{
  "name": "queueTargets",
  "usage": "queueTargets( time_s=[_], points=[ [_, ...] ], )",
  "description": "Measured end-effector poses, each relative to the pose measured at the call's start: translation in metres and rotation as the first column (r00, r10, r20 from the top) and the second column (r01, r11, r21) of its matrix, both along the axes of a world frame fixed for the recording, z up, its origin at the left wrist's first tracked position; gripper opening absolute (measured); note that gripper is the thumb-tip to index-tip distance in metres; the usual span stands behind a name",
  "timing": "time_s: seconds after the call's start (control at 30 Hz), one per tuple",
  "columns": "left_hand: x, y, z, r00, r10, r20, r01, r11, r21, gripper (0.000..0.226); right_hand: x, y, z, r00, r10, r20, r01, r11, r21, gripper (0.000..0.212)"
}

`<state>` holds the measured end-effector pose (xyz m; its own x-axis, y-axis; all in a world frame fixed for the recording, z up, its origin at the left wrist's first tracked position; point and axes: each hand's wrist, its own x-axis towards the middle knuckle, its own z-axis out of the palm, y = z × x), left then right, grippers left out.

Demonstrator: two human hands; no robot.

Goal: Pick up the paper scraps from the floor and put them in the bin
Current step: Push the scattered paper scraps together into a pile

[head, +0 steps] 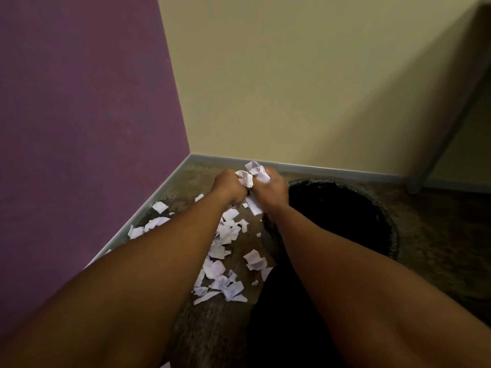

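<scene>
Both arms reach forward over a brown carpet. My left hand (230, 187) is closed around a crumpled wad of white paper scraps (245, 178). My right hand (275, 189) grips more white scraps (258, 169), with a strip hanging below it. The two hands touch each other, raised above the floor just left of the bin. The black round bin (382, 216) stands on the carpet to the right, its inside dark. Several torn white paper scraps (225, 236) lie scattered on the floor between my arms and under my left forearm.
A purple wall (79, 115) on the left meets a cream wall (305, 88) in a corner behind my hands, with a grey skirting board (332, 171) along the floor. A grey table leg (446, 139) slants down at the far right.
</scene>
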<state>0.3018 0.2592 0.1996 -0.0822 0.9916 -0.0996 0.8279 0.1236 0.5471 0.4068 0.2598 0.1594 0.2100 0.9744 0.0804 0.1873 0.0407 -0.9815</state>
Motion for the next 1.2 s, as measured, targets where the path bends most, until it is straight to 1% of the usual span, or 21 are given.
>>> queueTargets(
  time_s=[0.03, 0.1, 0.17, 0.27, 0.37, 0.47, 0.5, 0.53, 0.6, 0.63, 0.7, 0.73, 0.8, 0.9, 0.97, 1.07, 1.13, 1.2],
  points=[
    [0.009, 0.002, -0.001, 0.999, 0.004, 0.033, -0.004, 1.0, -0.005, 0.017, 0.008, 0.0, 0.0, 1.0, -0.016, -0.007, 0.016, 1.0, -0.011, 0.026],
    [0.026, 0.004, -0.005, 0.999, -0.008, 0.051, 0.01, 0.999, -0.037, 0.023, 0.023, 0.001, -0.002, 0.999, -0.05, -0.007, 0.05, 0.998, -0.036, 0.035],
    [0.043, 0.004, -0.007, 0.998, -0.019, 0.063, 0.022, 0.998, -0.052, 0.029, 0.037, 0.002, -0.007, 0.996, -0.087, 0.001, 0.087, 0.994, -0.06, 0.027],
    [0.065, 0.006, -0.011, 0.993, -0.035, 0.116, 0.041, 0.998, -0.047, 0.023, 0.059, 0.003, -0.012, 0.989, -0.147, -0.012, 0.145, 0.986, -0.082, 0.009],
    [0.085, 0.004, -0.015, 0.99, -0.08, 0.114, 0.085, 0.996, -0.036, 0.017, 0.076, 0.001, -0.015, 0.98, -0.199, 0.024, 0.2, 0.973, -0.115, 0.016],
    [0.098, 0.004, -0.024, 0.979, -0.079, 0.188, 0.086, 0.996, -0.029, 0.013, 0.091, 0.002, -0.019, 0.966, -0.252, 0.052, 0.257, 0.954, -0.154, 0.011],
    [0.101, 0.004, -0.027, 0.976, -0.079, 0.205, 0.086, 0.996, -0.024, 0.013, 0.096, 0.003, -0.021, 0.961, -0.266, 0.076, 0.275, 0.944, -0.182, 0.014],
    [0.105, 0.005, -0.03, 0.971, -0.083, 0.226, 0.091, 0.995, -0.026, 0.019, 0.101, 0.005, -0.024, 0.954, -0.27, 0.132, 0.294, 0.928, -0.227, 0.023],
    [0.111, 0.005, -0.034, 0.951, -0.098, 0.295, 0.112, 0.993, -0.029, 0.028, 0.108, 0.008, -0.027, 0.929, -0.221, 0.295, 0.319, 0.884, -0.341, 0.045],
    [0.113, 0.005, -0.035, 0.94, -0.098, 0.327, 0.116, 0.993, -0.036, 0.034, 0.11, 0.01, -0.028, 0.916, -0.177, 0.361, 0.322, 0.86, -0.397, 0.049],
    [0.117, 0.006, -0.038, 0.932, -0.103, 0.347, 0.129, 0.99, -0.055, 0.048, 0.113, 0.013, -0.031, 0.907, -0.097, 0.41, 0.31, 0.814, -0.492, 0.045],
    [0.118, 0.007, -0.041, 0.934, -0.108, 0.341, 0.136, 0.989, -0.062, 0.051, 0.113, 0.015, -0.033, 0.91, -0.084, 0.405, 0.308, 0.792, -0.528, 0.043],
    [0.117, 0.008, -0.045, 0.938, -0.108, 0.33, 0.138, 0.988, -0.071, 0.054, 0.113, 0.016, -0.033, 0.909, -0.045, 0.415, 0.302, 0.756, -0.58, 0.045],
    [0.112, 0.007, -0.05, 0.933, -0.11, 0.342, 0.14, 0.988, -0.064, 0.052, 0.11, 0.017, -0.034, 0.893, -0.036, 0.449, 0.316, 0.761, -0.567, 0.049],
    [0.107, 0.008, -0.052, 0.93, -0.094, 0.356, 0.119, 0.992, -0.048, 0.052, 0.105, 0.016, -0.031, 0.895, -0.047, 0.444, 0.31, 0.781, -0.543, 0.042],
    [0.097, 0.01, -0.055, 0.914, -0.049, 0.404, 0.062, 0.998, -0.018, 0.051, 0.093, 0.015, -0.026, 0.908, -0.087, 0.411, 0.299, 0.82, -0.489, 0.025],
    [0.091, 0.01, -0.056, 0.888, -0.024, 0.458, 0.025, 1.0, 0.004, 0.048, 0.084, 0.017, -0.024, 0.91, -0.104, 0.402, 0.293, 0.847, -0.443, 0.026],
    [0.087, 0.01, -0.058, 0.835, 0.009, 0.55, -0.024, 0.999, 0.021, 0.044, 0.074, 0.018, -0.022, 0.909, -0.138, 0.395, 0.3, 0.871, -0.388, 0.032]
  ],
)
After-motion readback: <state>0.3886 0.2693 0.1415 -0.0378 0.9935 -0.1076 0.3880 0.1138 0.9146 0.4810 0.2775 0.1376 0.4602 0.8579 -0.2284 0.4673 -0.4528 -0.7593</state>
